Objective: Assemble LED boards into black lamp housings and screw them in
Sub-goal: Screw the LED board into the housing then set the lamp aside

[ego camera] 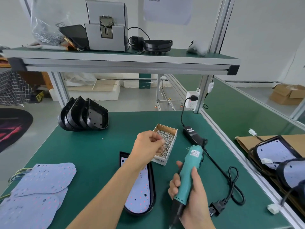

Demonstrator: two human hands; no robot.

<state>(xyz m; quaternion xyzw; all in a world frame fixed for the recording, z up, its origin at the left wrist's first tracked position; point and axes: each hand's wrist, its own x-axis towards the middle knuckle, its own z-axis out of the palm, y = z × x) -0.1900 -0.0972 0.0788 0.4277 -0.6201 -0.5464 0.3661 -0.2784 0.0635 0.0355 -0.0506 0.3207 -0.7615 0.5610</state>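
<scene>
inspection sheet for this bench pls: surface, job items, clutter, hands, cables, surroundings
Surface: green mat, a small speck near the housings.
Job's things: LED board seated in black housing in front of the person; loose LED boards at left; empty housings stacked at back; screw box open.
Clutter: nothing seen on the mat.
Hands: left hand over the screw box, fingers pinched, screw not discernible; right hand grips the teal electric screwdriver.
Cables: power adapter plugged into the socket; black cord looped at right.
Surroundings: shelf above with grey machine; finished lamps at right.
</scene>
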